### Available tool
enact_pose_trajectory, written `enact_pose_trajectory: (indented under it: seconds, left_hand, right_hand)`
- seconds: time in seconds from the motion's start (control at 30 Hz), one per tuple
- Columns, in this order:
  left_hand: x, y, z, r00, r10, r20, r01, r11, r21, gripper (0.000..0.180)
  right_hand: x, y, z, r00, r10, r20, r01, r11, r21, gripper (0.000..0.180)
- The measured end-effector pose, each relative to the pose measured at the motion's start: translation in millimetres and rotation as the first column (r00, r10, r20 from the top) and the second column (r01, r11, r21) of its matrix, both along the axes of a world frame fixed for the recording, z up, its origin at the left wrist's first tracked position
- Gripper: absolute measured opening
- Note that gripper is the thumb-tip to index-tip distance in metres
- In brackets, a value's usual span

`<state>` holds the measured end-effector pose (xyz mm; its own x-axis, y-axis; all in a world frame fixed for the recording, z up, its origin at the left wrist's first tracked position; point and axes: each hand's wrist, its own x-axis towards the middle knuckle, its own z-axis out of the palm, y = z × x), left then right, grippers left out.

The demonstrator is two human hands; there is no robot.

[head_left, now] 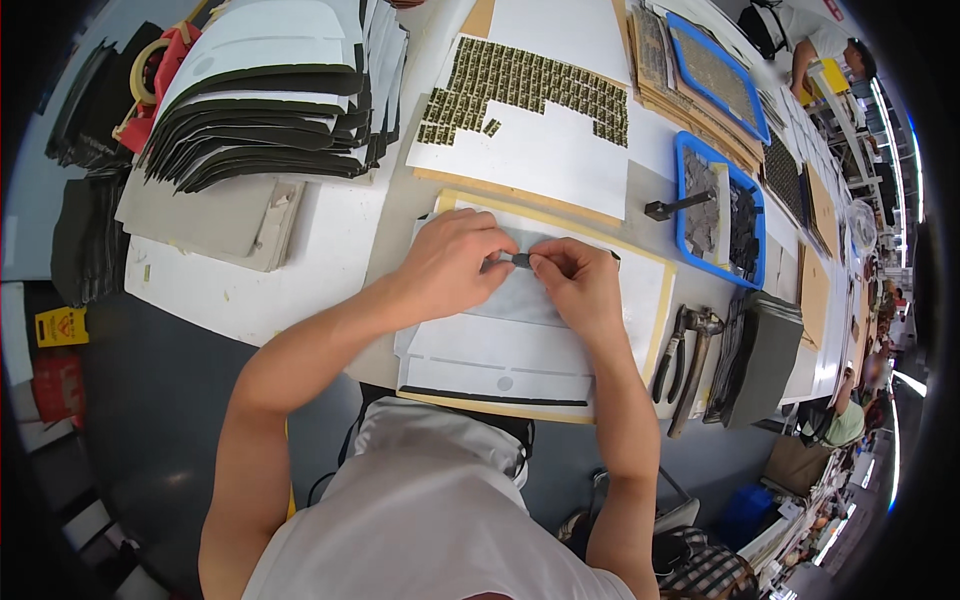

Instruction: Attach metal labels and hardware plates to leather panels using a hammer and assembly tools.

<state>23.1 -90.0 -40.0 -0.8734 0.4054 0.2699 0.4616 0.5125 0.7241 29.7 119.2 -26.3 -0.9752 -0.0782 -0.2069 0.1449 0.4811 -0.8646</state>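
My left hand [452,262] and my right hand [577,283] meet over a white sheet with a black edge [500,355] that lies on a tan board [655,300]. Both pinch a small dark grey piece [520,260] between fingertips, held just above the sheet. Beyond my hands lies another white sheet [540,150] covered with rows of small olive-patterned tiles [530,85].
A stack of white, black-edged sheets [270,100] sits at far left beside a red tape dispenser [150,85]. A blue tray [715,210] of dark pieces with a black tool [680,205] is at right. Pliers [685,355] lie near the table edge. Other people work farther along.
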Motion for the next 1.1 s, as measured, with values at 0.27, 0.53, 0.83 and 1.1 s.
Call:
enact_pose_trajectory:
  seconds: [0.27, 0.53, 0.83, 1.1]
  left_hand:
    - [1, 3, 0, 1.000, 0.004, 0.006, -0.004, 1.000, -0.006, 0.011]
    - [2, 9, 5, 0.999, 0.048, 0.010, -0.048, 0.997, -0.053, 0.011]
    - [-1, 9, 4, 0.999, 0.047, 0.002, -0.046, 0.994, -0.104, 0.009]
    - [4, 11, 1, 0.999, 0.035, -0.009, -0.036, 0.994, -0.104, 0.010]
  right_hand:
    - [5, -1, -1, 0.993, -0.004, -0.119, 0.011, 0.998, 0.058, 0.011]
    - [3, 1, -3, 0.985, 0.056, -0.165, -0.034, 0.990, 0.136, 0.012]
    - [-2, 30, 12, 0.979, -0.188, -0.085, 0.186, 0.982, -0.022, 0.015]
    - [-52, 136, 17, 0.779, -0.399, -0.484, 0.491, 0.868, 0.075, 0.030]
